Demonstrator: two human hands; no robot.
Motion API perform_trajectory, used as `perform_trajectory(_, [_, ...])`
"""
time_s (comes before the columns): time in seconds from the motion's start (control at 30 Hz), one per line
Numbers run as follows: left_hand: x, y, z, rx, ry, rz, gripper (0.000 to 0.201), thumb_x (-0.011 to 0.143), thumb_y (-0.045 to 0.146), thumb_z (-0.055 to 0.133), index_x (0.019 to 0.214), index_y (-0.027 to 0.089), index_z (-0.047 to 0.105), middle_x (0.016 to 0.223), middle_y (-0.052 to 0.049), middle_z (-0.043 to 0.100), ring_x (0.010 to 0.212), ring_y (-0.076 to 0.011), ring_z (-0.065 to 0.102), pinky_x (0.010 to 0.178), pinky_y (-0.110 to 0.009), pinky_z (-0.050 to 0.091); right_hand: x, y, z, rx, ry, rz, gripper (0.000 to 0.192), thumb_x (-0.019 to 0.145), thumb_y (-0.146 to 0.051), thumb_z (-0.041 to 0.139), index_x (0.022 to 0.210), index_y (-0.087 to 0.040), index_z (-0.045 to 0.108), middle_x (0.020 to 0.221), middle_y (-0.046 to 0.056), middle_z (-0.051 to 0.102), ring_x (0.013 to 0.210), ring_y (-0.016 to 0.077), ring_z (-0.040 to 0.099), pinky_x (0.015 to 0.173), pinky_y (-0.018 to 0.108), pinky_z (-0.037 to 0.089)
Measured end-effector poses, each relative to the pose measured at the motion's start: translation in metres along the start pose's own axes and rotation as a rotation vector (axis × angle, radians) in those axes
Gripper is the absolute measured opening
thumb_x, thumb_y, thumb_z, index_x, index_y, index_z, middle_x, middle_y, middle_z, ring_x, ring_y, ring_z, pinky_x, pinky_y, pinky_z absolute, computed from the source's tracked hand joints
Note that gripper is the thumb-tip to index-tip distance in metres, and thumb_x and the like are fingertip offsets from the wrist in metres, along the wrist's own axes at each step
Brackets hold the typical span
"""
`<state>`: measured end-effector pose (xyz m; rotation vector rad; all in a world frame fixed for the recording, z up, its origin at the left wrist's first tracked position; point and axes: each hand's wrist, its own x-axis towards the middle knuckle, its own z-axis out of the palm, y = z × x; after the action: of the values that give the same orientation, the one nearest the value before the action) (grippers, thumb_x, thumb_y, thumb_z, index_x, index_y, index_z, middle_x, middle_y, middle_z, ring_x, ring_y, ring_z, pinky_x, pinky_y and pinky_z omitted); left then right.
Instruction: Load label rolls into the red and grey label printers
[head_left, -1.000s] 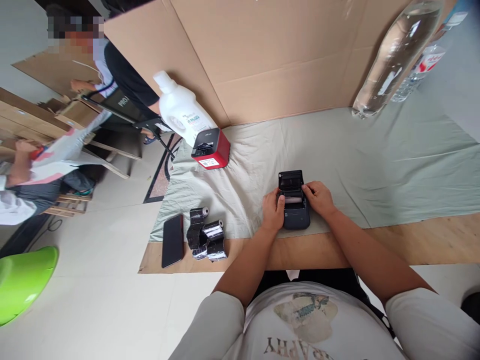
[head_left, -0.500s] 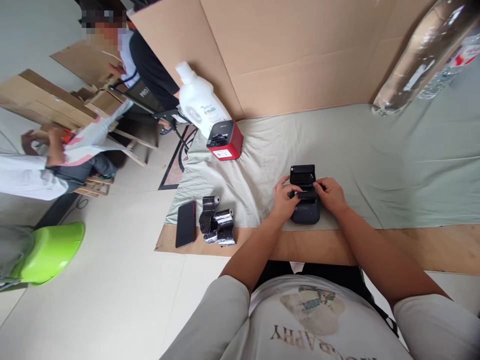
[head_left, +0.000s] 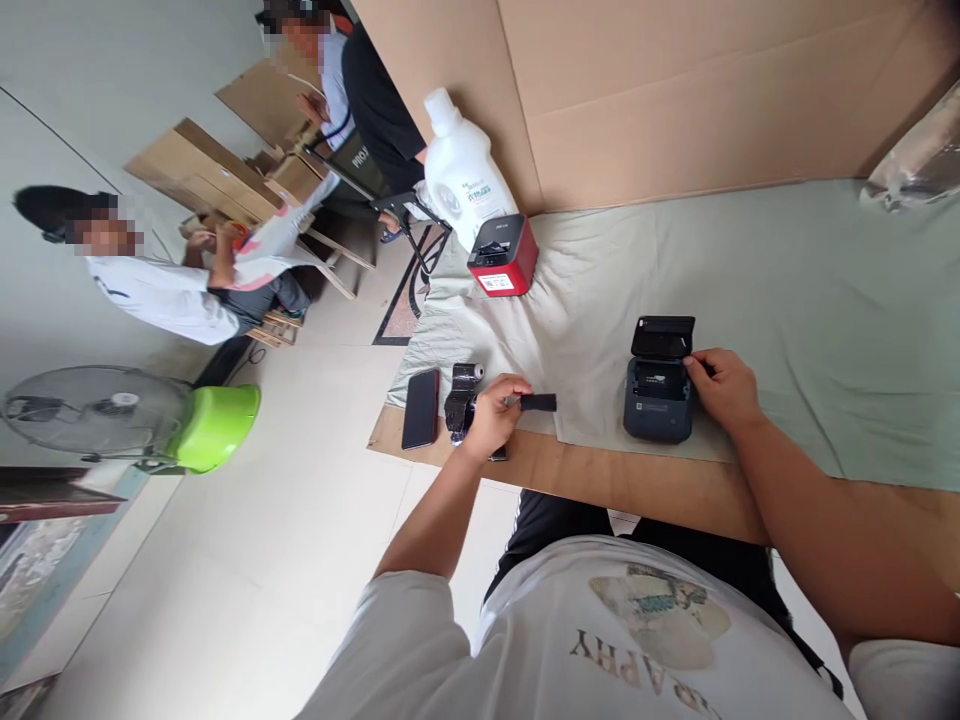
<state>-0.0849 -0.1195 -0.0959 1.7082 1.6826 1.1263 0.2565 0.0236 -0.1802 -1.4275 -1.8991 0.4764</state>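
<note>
My left hand (head_left: 495,412) is closed around one end of a small black roll (head_left: 538,402), which sticks out to the right. Below and beside that hand lie other rolls in shiny black wrapping (head_left: 466,375), one showing a pale core; the hand partly covers them. A compact black printer (head_left: 658,408) sits on the cloth with its lid (head_left: 663,336) flipped up and its inner bay exposed. At the printer's upper right corner, by the hinge, my right hand (head_left: 724,385) grips the edge with thumb and curled fingers.
A dark phone (head_left: 421,410) lies left of the rolls. Behind stand a red-and-black printer (head_left: 504,262) and a white jug (head_left: 469,170), before a cardboard panel (head_left: 675,90). Two people sit at the left, near a fan (head_left: 97,410) and a green tub (head_left: 221,425).
My left hand has left the printer and moved left to the wrapped rolls, carrying the black roll out of the bay. My right hand stays at the printer. The view has shifted left.
</note>
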Motion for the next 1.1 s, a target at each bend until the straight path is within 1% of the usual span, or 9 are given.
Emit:
perform_trajectory(0.13, [-0.008, -0.009, -0.04, 0.205, -0.275, -0.037, 0.033, 0.07, 0.011, 0.05, 0.092, 0.021, 0.073, 0.105, -0.007, 0.073, 0.102, -0.0201, 0.068, 0.097, -0.037, 0.053, 0.0, 0.001, 0.0, -0.004, -0.004, -0.003, 0.037, 0.09, -0.051, 0.045, 0.079, -0.023, 0.068, 0.085, 0.011, 0.071, 0.085, 0.0266, 0.064, 0.077, 0.042, 0.049])
perform_trajectory(0.27, [-0.006, -0.017, -0.061, 0.355, -0.159, -0.049, 0.047, 0.069, 0.006, 0.044, 0.105, 0.021, 0.07, 0.114, -0.006, 0.072, 0.112, -0.0196, 0.065, 0.104, -0.038, 0.05, 0.0, 0.001, 0.001, -0.006, -0.003, 0.001, 0.038, 0.09, -0.052, 0.045, 0.079, -0.024, 0.068, 0.086, 0.012, 0.072, 0.085, 0.0268, 0.063, 0.076, 0.042, 0.049])
perform_trajectory(0.57, [0.001, -0.037, -0.036, 0.773, -0.246, -0.175, 0.042, 0.071, 0.007, 0.056, 0.11, 0.019, 0.067, 0.113, -0.01, 0.072, 0.116, -0.0326, 0.06, 0.103, -0.051, 0.043, 0.0, 0.0, 0.001, -0.004, -0.005, 0.01, 0.04, 0.09, -0.053, 0.044, 0.081, -0.022, 0.068, 0.087, 0.012, 0.072, 0.089, 0.0276, 0.064, 0.081, 0.043, 0.049])
perform_trajectory(0.73, [0.006, -0.033, -0.036, 0.667, -0.202, -0.209, 0.046, 0.067, 0.009, 0.057, 0.111, 0.021, 0.062, 0.111, -0.01, 0.071, 0.111, -0.0288, 0.064, 0.102, -0.045, 0.047, 0.0, -0.001, 0.001, 0.015, -0.003, 0.008, 0.041, 0.09, -0.054, 0.043, 0.08, -0.023, 0.068, 0.086, 0.012, 0.072, 0.088, 0.0285, 0.064, 0.08, 0.044, 0.049])
perform_trajectory(0.87, [0.005, 0.0, -0.06, 0.27, -0.133, -0.282, 0.049, 0.068, 0.028, 0.064, 0.115, 0.023, 0.055, 0.107, -0.007, 0.07, 0.101, -0.024, 0.068, 0.09, -0.038, 0.054, 0.0, -0.003, 0.001, 0.04, -0.022, -0.003, 0.042, 0.09, -0.054, 0.043, 0.08, -0.022, 0.068, 0.086, 0.012, 0.072, 0.089, 0.0284, 0.063, 0.081, 0.043, 0.049])
perform_trajectory(0.93, [0.0, 0.024, -0.068, -0.004, -0.283, -0.317, 0.05, 0.066, 0.044, 0.071, 0.109, 0.024, 0.056, 0.1, -0.008, 0.071, 0.09, -0.0244, 0.069, 0.079, -0.038, 0.056, 0.0, -0.004, 0.002, 0.052, -0.02, -0.007, 0.042, 0.091, -0.054, 0.042, 0.078, -0.022, 0.067, 0.085, 0.012, 0.072, 0.089, 0.028, 0.063, 0.082, 0.043, 0.048])
perform_trajectory(1.0, [-0.005, 0.048, -0.064, -0.26, -0.636, -0.357, 0.057, 0.058, 0.061, 0.077, 0.098, 0.024, 0.06, 0.088, -0.01, 0.072, 0.077, -0.0259, 0.069, 0.066, -0.038, 0.056, 0.0, -0.005, 0.002, 0.064, -0.022, -0.004, 0.042, 0.091, -0.054, 0.042, 0.077, -0.023, 0.067, 0.084, 0.012, 0.071, 0.088, 0.0278, 0.063, 0.082, 0.043, 0.048])
perform_trajectory(1.07, [-0.005, 0.069, -0.042, -0.42, -0.986, -0.348, 0.059, 0.053, 0.066, 0.079, 0.09, 0.023, 0.062, 0.083, -0.011, 0.072, 0.073, -0.0273, 0.07, 0.063, -0.038, 0.055, 0.0, -0.006, 0.002, 0.074, -0.027, 0.002, 0.042, 0.091, -0.054, 0.042, 0.077, -0.023, 0.066, 0.083, 0.011, 0.071, 0.088, 0.0277, 0.062, 0.083, 0.043, 0.048])
perform_trajectory(1.1, [-0.002, 0.077, -0.025, -0.458, -1.068, -0.315, 0.054, 0.057, 0.063, 0.078, 0.09, 0.023, 0.063, 0.085, -0.011, 0.072, 0.076, -0.0275, 0.071, 0.065, -0.037, 0.056, 0.0, -0.007, 0.002, 0.078, -0.031, 0.004, 0.041, 0.091, -0.053, 0.042, 0.077, -0.023, 0.066, 0.084, 0.011, 0.071, 0.089, 0.0276, 0.062, 0.083, 0.043, 0.048])
